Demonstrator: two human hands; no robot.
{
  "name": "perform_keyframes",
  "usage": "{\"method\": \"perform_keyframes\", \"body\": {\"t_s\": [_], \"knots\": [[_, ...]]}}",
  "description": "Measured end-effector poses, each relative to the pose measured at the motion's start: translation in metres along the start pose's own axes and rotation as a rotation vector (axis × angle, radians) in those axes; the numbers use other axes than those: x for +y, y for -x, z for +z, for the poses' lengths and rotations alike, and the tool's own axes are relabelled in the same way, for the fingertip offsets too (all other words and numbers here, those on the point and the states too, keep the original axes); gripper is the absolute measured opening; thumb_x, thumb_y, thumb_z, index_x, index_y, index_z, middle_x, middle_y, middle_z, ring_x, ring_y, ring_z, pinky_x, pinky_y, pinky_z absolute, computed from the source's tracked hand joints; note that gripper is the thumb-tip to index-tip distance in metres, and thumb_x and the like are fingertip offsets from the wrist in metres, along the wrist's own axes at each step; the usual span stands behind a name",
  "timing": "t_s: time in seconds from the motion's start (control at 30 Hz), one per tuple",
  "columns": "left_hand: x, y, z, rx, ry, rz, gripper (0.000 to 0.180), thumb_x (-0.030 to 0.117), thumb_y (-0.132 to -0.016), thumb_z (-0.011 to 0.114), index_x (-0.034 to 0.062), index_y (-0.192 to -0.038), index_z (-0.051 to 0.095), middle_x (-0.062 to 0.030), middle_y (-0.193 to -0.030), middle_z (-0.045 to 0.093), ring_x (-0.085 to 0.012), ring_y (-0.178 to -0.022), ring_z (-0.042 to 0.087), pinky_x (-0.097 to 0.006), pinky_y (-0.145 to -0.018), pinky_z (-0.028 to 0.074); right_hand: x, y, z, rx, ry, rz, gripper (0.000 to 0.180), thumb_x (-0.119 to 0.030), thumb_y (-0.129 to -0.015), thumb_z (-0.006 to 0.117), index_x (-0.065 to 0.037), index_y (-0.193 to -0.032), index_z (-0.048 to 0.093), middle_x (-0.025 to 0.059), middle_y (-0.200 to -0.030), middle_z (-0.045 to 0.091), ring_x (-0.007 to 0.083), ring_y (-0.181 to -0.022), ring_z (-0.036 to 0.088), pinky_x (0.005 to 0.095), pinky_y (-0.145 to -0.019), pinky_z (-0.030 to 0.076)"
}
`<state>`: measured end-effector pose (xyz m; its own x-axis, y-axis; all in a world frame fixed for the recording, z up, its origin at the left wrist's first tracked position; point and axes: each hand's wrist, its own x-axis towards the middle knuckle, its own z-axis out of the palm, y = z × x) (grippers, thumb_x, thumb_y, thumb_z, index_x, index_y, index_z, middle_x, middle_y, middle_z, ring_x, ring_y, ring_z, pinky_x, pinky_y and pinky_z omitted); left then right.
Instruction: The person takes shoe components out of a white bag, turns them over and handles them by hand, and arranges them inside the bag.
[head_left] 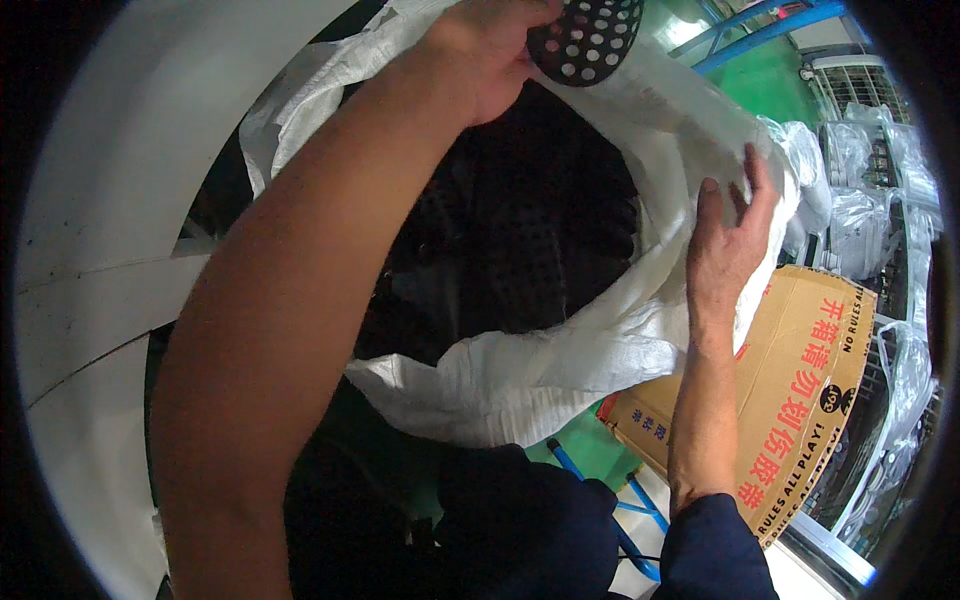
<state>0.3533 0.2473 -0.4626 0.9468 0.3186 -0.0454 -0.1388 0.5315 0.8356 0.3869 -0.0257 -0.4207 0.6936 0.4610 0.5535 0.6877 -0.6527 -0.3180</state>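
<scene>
A large white woven sack [510, 385] gapes in front of me, its rim folded and crumpled. Dark pieces [490, 240] fill it, and faint rows of holes show on some of them. Above the sack's far side, my left hand [490, 60] grips a black perforated piece [585, 45] with a rounded end and many round holes. The piece runs off the top of the view, so its kind is unclear. My right hand [735, 235] lies against the sack's right wall with its fingers apart, holding nothing.
A brown cardboard box [790, 390] with red and black print stands right of the sack. Beyond it, wire racks carry plastic-wrapped items [865, 235]. A blue metal frame [770, 35] is at the far right. A large white curved surface [120, 150] borders the left side.
</scene>
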Motion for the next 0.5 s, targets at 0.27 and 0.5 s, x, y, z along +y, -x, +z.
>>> {"method": "perform_keyframes", "body": {"t_s": [0.27, 0.5], "knots": [[0.009, 0.032, 0.014, 0.006, -0.324, -0.569, 0.048, 0.039, -0.089, 0.071, 0.0060, -0.121, 0.059, -0.0113, -0.111, 0.066, -0.0340, -0.100, 0.063, -0.052, -0.102, 0.042, 0.065, 0.011, 0.131, -0.768, -0.801, 0.174, 0.030, -0.005, -0.092, 0.055, 0.001, -0.121, 0.060, 0.0092, -0.109, 0.068, 0.0204, -0.095, 0.066, 0.0324, -0.083, 0.053], [0.006, -0.021, -0.016, 0.151, 0.005, -0.121, 0.040, 0.030, -0.095, 0.062, -0.0006, -0.120, 0.058, -0.0123, -0.112, 0.064, -0.0290, -0.103, 0.060, -0.043, -0.093, 0.047, 0.007, -0.060, 0.098, -0.373, -0.496, 0.108, 0.048, -0.028, -0.094, 0.059, 0.001, -0.132, 0.051, 0.0160, -0.116, 0.066, 0.0284, -0.103, 0.066, 0.0392, -0.077, 0.054]]}}
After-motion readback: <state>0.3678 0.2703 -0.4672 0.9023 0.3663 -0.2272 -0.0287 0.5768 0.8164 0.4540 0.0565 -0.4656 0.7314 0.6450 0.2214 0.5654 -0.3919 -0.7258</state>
